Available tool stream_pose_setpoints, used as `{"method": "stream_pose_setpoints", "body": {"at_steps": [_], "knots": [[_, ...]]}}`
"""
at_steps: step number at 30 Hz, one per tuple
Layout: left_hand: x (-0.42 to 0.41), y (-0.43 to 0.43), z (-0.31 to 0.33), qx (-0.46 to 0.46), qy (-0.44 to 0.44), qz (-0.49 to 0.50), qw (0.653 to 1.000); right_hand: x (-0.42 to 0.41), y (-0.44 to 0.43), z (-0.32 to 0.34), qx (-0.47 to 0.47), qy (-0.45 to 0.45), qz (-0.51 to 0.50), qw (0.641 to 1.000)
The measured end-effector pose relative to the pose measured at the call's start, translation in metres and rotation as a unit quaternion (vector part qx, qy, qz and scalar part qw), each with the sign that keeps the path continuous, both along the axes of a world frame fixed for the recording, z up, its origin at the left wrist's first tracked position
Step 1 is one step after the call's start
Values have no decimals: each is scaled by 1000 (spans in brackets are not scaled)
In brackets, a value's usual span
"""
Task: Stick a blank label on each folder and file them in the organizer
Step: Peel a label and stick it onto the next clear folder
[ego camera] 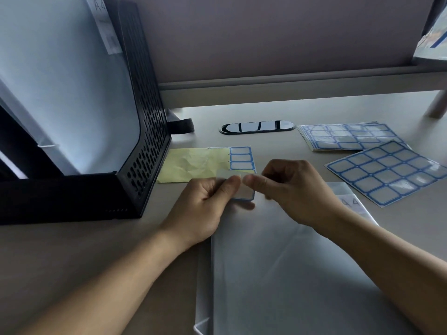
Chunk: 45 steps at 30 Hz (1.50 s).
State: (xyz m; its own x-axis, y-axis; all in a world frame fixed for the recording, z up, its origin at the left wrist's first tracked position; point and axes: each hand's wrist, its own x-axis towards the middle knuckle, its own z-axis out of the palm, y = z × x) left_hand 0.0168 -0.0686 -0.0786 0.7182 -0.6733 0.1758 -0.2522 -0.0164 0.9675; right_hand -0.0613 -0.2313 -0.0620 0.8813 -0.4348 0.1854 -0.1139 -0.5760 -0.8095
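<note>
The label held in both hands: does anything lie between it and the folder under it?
Nothing visible does. The left hand and right hand pinch the label right over the folder, at its far left corner.

Beige desk [72, 250], glossy black oval grommet [257, 127] set in it near the back edge, short black strap [181, 126] lying left of the grommet, mauve panel [266, 32] behind the back edge, pale shelf rail [290, 79] along the panel's foot, shelf leg [437, 105] at the back right corner.
</note>
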Motion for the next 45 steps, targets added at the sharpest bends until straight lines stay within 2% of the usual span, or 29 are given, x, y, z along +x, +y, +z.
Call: {"method": "stream_pose_setpoints", "body": {"at_steps": [8,13,18,23,26,30,32,33,35,38,42,45], "knots": [[0,0,-4,32,-97,47,994,2,10,0,-90,-11,-64,994],[2,0,-3,36,-122,85,988,-8,12,7,-179,17,-44,983],[6,4,-9,94,-151,130,976,-41,3,28,-233,103,-2,967],[-3,7,-8,176,-187,179,950,-101,-19,21,-258,255,-104,926],[-17,11,1,228,-161,194,940,-131,-29,16,-211,294,-153,920],[-41,16,3,149,-84,172,970,-146,-25,20,-166,267,-184,932],[-52,20,6,111,-68,186,974,-145,-25,19,-124,247,-179,944],[-56,23,9,89,-61,195,975,-145,-25,18,-81,229,-170,955],[-61,29,18,51,-47,196,978,-147,-28,18,66,178,-137,972],[-63,48,38,2,-33,182,983,-150,-24,26,263,104,-87,955],[-72,74,63,-129,87,193,969,-142,-12,54,286,0,-55,957],[-83,101,79,-190,211,112,952,-135,1,80,271,-72,-35,959]]}}
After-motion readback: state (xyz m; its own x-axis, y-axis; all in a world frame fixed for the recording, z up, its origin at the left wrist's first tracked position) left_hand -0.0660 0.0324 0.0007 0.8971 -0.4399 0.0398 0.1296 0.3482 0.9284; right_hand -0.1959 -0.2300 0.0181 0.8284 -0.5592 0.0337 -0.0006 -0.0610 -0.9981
